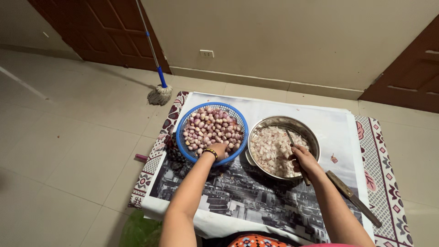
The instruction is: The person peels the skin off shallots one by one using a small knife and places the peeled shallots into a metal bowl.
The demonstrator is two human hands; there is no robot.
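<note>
i see soft, even indoor light from overhead, fairly bright. faint shadows under the blue basket and metal pot. mild glare on the pot rim. sharp centre, wide-angle bending at edges, no motion blur.

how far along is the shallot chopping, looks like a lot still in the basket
Done: the metal bowl already holds a deep layer of chopped shallot pieces. In hand: the left hand reaches into the blue basket among the peeled shallots, while the right hand holds a small knife over the bowl. Left: the basket is still close to full of whole shallots. A larger knife lies unused on the mat.
</note>
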